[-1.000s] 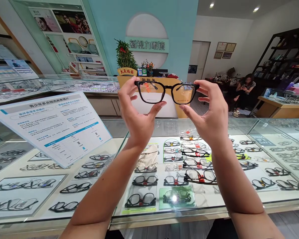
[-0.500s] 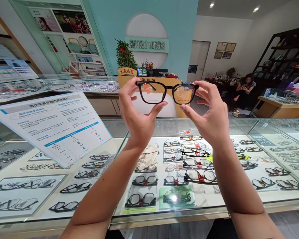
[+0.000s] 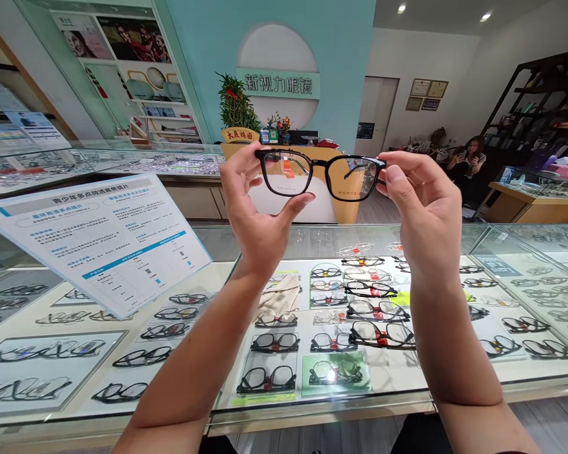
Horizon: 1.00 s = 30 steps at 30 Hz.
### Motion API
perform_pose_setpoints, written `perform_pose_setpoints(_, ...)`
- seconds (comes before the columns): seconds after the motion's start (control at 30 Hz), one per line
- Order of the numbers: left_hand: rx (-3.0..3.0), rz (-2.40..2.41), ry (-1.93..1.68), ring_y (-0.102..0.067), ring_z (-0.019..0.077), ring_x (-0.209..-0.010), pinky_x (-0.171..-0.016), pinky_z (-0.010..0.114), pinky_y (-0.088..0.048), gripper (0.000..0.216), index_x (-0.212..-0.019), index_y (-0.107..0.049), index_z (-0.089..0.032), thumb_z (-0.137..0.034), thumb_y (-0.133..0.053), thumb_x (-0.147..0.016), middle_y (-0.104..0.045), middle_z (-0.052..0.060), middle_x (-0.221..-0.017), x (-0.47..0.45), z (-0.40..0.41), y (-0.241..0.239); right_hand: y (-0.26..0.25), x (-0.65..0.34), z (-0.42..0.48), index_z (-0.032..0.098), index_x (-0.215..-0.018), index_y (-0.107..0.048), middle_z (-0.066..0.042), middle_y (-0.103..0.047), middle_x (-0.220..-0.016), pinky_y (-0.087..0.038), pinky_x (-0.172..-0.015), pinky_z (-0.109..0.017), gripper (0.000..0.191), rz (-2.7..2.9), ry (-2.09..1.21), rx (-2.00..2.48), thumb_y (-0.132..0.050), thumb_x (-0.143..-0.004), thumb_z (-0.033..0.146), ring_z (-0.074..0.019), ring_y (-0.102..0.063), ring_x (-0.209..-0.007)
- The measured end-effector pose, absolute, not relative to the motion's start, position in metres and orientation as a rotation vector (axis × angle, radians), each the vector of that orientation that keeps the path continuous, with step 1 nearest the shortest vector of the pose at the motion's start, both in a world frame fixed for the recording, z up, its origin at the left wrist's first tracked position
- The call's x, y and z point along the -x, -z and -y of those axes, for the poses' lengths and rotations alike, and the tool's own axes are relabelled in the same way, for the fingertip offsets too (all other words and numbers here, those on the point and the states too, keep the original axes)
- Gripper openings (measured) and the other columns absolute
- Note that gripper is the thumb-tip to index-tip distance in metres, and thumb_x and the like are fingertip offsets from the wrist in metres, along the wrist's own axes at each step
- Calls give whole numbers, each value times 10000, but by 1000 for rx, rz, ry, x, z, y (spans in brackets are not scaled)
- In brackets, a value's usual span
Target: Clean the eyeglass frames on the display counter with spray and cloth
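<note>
The person is holding a pair of black-rimmed glasses (image 3: 319,176) up at about chest height, well above the glass display counter (image 3: 454,386), with the front of the frame turned toward them and the lenses roughly level. The left hand (image 3: 258,211) is closing on the left end of the frame: its thumb (image 3: 299,203) is pressing up under the bottom rim of that lens while the other fingers are curling over the top corner. The right hand (image 3: 426,214) is gripping the opposite end, its thumb (image 3: 397,180) lying against the outer edge near the hinge and its fingers wrapping around behind, so I cannot tell exactly how they are sitting on the temple. Small pale lettering is showing on the right lens, too fine to read. Both forearms are reaching out over the counter, and beneath the glass many other frames (image 3: 274,343) are lying in rows on white trays, one pair sitting on a green pad (image 3: 312,391) and a beige cloth (image 3: 279,295) lying folded among them. To the left, a tilted printed information sheet (image 3: 99,243) is standing on the countertop. Behind the raised glasses a yellow reception desk (image 3: 344,213) is standing against a teal wall, with a potted plant (image 3: 236,110) on top of it. Far off to the right, another person (image 3: 468,157) is sitting and looking down at something in their hands.
</note>
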<state>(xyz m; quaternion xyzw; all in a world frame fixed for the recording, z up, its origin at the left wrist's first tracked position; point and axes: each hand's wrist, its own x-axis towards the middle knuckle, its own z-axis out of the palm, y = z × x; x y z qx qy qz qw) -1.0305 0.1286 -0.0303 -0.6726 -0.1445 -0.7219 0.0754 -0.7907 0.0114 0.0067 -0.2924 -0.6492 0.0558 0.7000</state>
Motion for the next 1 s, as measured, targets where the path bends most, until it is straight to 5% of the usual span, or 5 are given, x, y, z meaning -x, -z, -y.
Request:
perform_pose_setpoints(0.17,2040,455,2128,-479,402,-1690,-1331,633,-490,1073,-1714,-373,-418,-829,-868,-854,-530,103,-1744,1030,-126,33,-8,790,-12,332,-1205,-827,-55,-822,-1274,-668,-1127,-464,264,1431,-140,631,-756,-1095,561,-258,-784,-1250)
perform_pose_setpoints(0.63,1944,499,2191,-683,403,-1465,-1232,635,-555,1030,-1638,-486,-416,-842,-913,-803,-638,114,-1585,1021,-126,35,-7,787,-17,330,-1180,-824,-48,-824,-1235,-642,-1160,-461,245,1422,-278,611,-789,-1071,547,-248,-781,-1234)
perform_pose_setpoints(1.0,2037,534,2205,-650,403,-1509,-1269,631,-527,1029,-1667,-458,-439,-828,-903,-825,-605,105,-1622,1020,-130,37,-6,788,-17,347,-1193,-813,-44,-823,-1278,-662,-1146,-472,230,1435,-335,571,-759,-1089,546,-255,-799,-1254)
